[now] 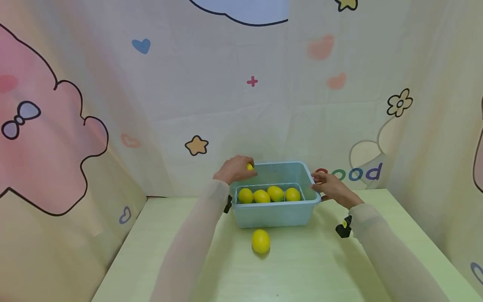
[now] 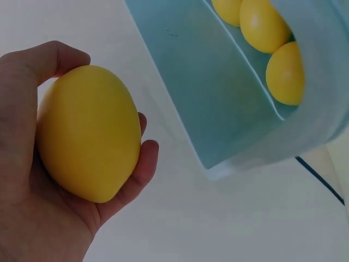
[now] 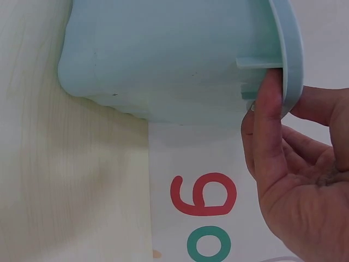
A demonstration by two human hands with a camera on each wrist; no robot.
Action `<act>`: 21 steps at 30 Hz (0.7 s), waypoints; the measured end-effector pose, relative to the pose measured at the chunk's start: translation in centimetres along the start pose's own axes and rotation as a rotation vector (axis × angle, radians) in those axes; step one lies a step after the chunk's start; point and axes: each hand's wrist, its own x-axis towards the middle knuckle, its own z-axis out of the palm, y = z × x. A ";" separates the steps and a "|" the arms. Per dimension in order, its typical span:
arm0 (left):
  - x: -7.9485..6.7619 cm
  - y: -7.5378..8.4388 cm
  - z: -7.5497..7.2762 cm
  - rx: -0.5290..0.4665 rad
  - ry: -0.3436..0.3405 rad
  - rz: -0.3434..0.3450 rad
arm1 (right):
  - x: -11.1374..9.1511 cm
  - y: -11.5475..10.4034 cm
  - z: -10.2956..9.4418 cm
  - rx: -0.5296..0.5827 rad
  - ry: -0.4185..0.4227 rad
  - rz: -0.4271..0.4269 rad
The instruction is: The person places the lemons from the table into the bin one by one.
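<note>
A yellow lemon (image 2: 90, 134) is gripped in my left hand (image 1: 236, 169), fingers curled round it, above the back left rim of a light blue plastic bin (image 1: 273, 214). My right hand (image 1: 332, 188) pinches the bin's right rim; in the right wrist view its fingers (image 3: 270, 125) are under the lip, with the thumb on the other side. Inside the bin, several lemons (image 1: 276, 193) sit in a row along the near side. One more lemon (image 1: 260, 241) lies on the table in front of the bin.
The bin stands towards the back of a pale wooden table (image 1: 302, 268). Close behind it hangs a printed curtain (image 1: 234, 105) with hearts and stars, and more curtain (image 1: 45, 167) hangs on either side.
</note>
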 end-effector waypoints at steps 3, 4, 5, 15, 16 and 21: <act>0.3 0.0 0.3 -0.018 -0.030 -0.014 | 0.0 0.0 0.0 -0.003 0.000 0.001; 0.4 0.1 0.4 -0.022 -0.041 -0.023 | 0.0 0.0 0.0 -0.003 0.002 0.000; 0.4 0.1 0.6 -0.025 -0.053 -0.036 | 0.0 0.0 0.0 -0.004 0.002 -0.001; 0.9 0.4 1.3 -0.038 -0.164 -0.122 | 0.1 0.3 0.1 0.006 -0.003 -0.005; 1.0 0.5 1.4 -0.036 -0.169 -0.125 | 0.0 0.2 0.0 0.006 -0.004 -0.007; 1.4 0.5 1.6 -0.048 -0.189 -0.143 | -0.2 0.1 -0.1 0.010 -0.005 -0.018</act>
